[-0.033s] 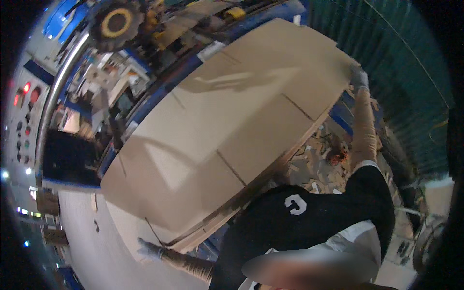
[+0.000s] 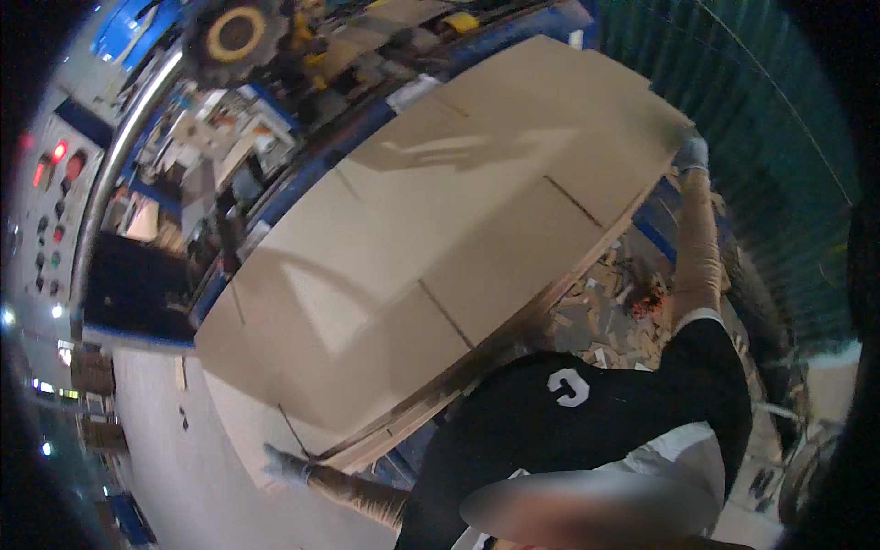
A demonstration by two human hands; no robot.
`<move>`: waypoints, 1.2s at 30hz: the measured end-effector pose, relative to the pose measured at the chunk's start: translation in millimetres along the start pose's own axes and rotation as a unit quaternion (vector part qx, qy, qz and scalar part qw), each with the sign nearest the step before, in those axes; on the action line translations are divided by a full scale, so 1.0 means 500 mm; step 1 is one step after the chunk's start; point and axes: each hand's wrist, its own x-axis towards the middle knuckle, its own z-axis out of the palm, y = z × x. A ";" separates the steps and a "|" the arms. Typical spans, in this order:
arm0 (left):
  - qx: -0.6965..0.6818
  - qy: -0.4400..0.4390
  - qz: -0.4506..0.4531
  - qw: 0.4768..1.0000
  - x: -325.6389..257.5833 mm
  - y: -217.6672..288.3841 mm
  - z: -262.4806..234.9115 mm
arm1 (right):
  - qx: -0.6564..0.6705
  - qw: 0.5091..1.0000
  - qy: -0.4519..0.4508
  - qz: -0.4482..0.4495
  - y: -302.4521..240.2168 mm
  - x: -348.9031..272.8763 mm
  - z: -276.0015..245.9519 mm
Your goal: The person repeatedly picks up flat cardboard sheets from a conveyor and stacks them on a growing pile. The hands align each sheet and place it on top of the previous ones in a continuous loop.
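Note:
A long brown corrugated cardboard sheet [image 2: 477,220] with dark slots cut in from its long edges lies slantwise in front of me. More cardboard layers show under its near edge. My left hand [image 2: 289,465], in a greyish glove, rests on the near left corner with its fingers stretched out over the surface. At the far right end, my right hand [image 2: 693,154], gloved too, is closed around the sheet's corner; its fingers are partly hidden and blurred. Tan sleeves cover both forearms.
A blue machine frame [image 2: 371,128] with a dark toothed wheel [image 2: 234,38] stands beyond the sheet. To the left are a curved metal rail [image 2: 133,115] and a button panel [image 2: 57,215]. Cardboard scraps [image 2: 596,316] lie below on the right, beside a green corrugated wall [image 2: 761,119].
The whole view has shifted slightly, so the scene sits a little farther right. Both hands keep their places at the two ends of the cardboard sheet.

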 end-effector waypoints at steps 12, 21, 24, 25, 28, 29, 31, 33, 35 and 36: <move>-0.700 -0.181 -0.097 0.684 0.097 -0.083 -0.034 | 0.587 0.792 0.167 -0.003 -0.413 -0.103 -0.529; -0.349 -0.289 0.463 0.762 -0.252 0.079 -0.159 | 0.261 0.665 -0.087 -0.694 -0.621 -0.369 -0.504; -0.081 -0.268 0.695 0.663 -0.302 0.129 -0.158 | 0.287 0.655 -0.057 -0.697 -0.653 -0.394 -0.457; -0.024 -0.290 0.705 0.646 -0.308 0.139 -0.152 | 0.289 0.649 -0.060 -0.701 -0.658 -0.399 -0.442; 0.011 -0.312 0.699 0.643 -0.289 0.152 -0.139 | 0.312 0.640 -0.081 -0.698 -0.665 -0.397 -0.405; -0.016 -0.298 0.713 0.635 -0.280 0.151 -0.137 | 0.326 0.642 -0.094 -0.688 -0.664 -0.389 -0.397; 0.004 -0.289 0.718 0.633 -0.265 0.151 -0.129 | 0.321 0.664 -0.113 -0.666 -0.664 -0.364 -0.384; -0.017 -0.291 0.716 0.634 -0.256 0.155 -0.116 | 0.273 0.707 -0.150 -0.635 -0.661 -0.331 -0.375; -0.051 -0.270 0.717 0.640 -0.250 0.169 -0.094 | 0.273 0.729 -0.115 -0.617 -0.674 -0.298 -0.363; -0.074 -0.251 0.720 0.643 -0.243 0.184 -0.078 | 0.244 0.746 -0.143 -0.603 -0.685 -0.283 -0.356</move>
